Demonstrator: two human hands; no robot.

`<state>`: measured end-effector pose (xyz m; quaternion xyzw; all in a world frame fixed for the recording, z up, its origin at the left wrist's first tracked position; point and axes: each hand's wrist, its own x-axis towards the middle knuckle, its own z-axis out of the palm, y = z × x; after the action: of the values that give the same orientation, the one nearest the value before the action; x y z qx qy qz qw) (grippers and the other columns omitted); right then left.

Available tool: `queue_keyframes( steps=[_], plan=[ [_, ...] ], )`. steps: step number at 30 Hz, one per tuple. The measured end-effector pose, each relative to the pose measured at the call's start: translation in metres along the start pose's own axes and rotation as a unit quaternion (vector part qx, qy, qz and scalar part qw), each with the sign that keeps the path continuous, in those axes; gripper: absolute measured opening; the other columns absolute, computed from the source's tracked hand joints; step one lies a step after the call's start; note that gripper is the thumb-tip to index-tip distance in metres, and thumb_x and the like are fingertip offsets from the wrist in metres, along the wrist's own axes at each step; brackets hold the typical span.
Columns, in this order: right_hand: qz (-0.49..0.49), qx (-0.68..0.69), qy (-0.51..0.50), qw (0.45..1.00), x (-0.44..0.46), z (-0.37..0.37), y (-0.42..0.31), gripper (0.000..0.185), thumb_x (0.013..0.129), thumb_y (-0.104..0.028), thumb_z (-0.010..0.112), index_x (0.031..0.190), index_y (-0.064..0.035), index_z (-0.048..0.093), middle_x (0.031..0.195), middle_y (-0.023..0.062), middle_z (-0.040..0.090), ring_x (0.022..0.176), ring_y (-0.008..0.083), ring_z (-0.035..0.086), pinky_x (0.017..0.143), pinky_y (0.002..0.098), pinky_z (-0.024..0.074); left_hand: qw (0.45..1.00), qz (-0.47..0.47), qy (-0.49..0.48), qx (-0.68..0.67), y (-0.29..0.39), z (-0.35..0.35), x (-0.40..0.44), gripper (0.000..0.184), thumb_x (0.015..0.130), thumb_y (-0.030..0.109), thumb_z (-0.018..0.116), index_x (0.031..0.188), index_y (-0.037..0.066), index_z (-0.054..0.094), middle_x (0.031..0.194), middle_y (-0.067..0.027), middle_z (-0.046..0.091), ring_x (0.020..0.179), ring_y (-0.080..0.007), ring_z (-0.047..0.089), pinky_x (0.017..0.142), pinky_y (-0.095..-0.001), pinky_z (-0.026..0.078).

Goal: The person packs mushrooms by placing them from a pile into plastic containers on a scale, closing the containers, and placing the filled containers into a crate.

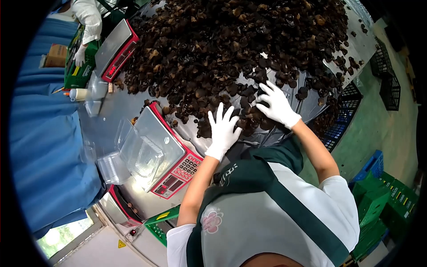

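A wide heap of dark brown, mushroom-like pieces covers much of the metal table. My left hand, in a white glove, lies at the near edge of the heap with its fingers spread over a few pieces. To its right, my right hand, also gloved in white, touches the pieces with its fingers apart. Neither hand is closed on anything. Beside my left forearm stands a red scale with clear plastic trays on its plate.
Another red scale stands at the upper left, near a co-worker's gloved hand at a green crate. A third scale is at the lower left. A black crate and green crates are at the right.
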<state>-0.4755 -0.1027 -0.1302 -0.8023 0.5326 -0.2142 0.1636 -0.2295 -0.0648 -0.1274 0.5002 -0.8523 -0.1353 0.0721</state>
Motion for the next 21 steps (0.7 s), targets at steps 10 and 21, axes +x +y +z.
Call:
queue_keyframes(
  steps=[10,21],
  plan=[
    [0.196,-0.007,0.006,0.980,-0.062,-0.037,-0.028,0.090,0.061,-0.037,0.083,0.137,-0.0122,0.042,0.143,0.0170,0.041,0.110,0.0329,0.055,0.094,0.0379,0.0473,0.989,-0.033,0.050,-0.132,0.011,-0.005,-0.050,0.095,0.060,0.030,0.086,0.139,0.009,0.039,0.149,-0.0232,0.027,0.136,-0.0408,0.029,0.110,-0.0542,0.023],
    [0.243,-0.094,-0.035,0.965,-0.008,-0.019,0.006,0.123,0.050,-0.036,0.090,0.148,-0.0115,0.019,0.148,0.0237,0.028,0.105,0.0362,0.058,0.077,0.0412,0.0558,0.996,-0.078,0.007,-0.038,0.039,-0.003,0.042,0.117,0.052,0.048,0.084,0.148,0.012,0.026,0.152,-0.0180,0.023,0.103,-0.0324,0.056,0.074,-0.0400,0.055]
  ],
)
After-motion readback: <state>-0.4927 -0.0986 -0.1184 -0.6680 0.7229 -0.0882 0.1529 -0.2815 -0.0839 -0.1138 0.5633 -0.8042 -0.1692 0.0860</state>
